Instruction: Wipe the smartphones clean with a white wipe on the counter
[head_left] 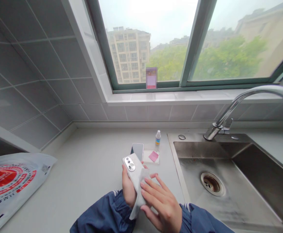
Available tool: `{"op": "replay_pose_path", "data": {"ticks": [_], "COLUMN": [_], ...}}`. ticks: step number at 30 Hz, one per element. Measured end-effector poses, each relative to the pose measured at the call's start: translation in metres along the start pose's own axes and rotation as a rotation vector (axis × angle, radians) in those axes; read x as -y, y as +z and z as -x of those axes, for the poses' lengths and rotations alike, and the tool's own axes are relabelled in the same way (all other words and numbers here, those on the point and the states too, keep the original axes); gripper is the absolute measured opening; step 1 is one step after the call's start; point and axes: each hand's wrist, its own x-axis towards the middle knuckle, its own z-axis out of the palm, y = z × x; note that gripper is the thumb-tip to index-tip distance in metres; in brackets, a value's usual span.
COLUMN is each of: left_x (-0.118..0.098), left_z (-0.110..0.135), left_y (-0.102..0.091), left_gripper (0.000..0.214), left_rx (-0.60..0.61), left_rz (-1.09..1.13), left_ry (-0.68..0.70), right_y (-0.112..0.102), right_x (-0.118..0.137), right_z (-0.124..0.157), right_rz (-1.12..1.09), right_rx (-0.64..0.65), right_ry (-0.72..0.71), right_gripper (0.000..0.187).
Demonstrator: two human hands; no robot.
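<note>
My left hand (128, 186) grips a white smartphone (134, 166) along its edges, with the camera side turned up. Three camera rings sit in its upper left corner. A thin white wipe (139, 200) lies over the lower part of the phone's back and hangs below it. My right hand (160, 202) holds the wipe against the phone, its fingers stretched across it. Behind the phone, partly covered by it, a flat light-framed dark panel (137, 149) lies on the counter. Beside that is a clear flat case (149, 160) with a pink square (153, 156) on it.
A small white bottle (158, 138) with a blue and yellow label stands behind the case. To the right are a steel sink (180, 171) and a chrome faucet (231, 110). A printed plastic bag (17, 184) lies on the left of the white counter (90, 161).
</note>
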Motion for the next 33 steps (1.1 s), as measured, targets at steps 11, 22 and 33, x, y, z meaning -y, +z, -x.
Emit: {"op": "replay_pose_path", "data": {"ticks": [11, 22, 33], "left_x": [0.003, -0.014, -0.014], "left_z": [0.0, -0.007, -0.01], "left_y": [-0.004, -0.006, -0.01], "left_gripper": [0.064, 0.068, 0.067], "left_rx": [0.093, 0.117, 0.17], "left_rz": [-0.036, -0.054, -0.048], "left_ry": [0.051, -0.084, -0.038], "right_y": [0.002, -0.002, 0.011], "right_x": [0.004, -0.009, -0.013], "right_z": [-0.002, -0.004, 0.006], "right_rz": [0.023, 0.118, -0.089], "right_rx": [-0.116, 0.036, -0.081], "right_ry": [0.109, 0.028, 0.189], "right_gripper": [0.042, 0.039, 0.04]}}
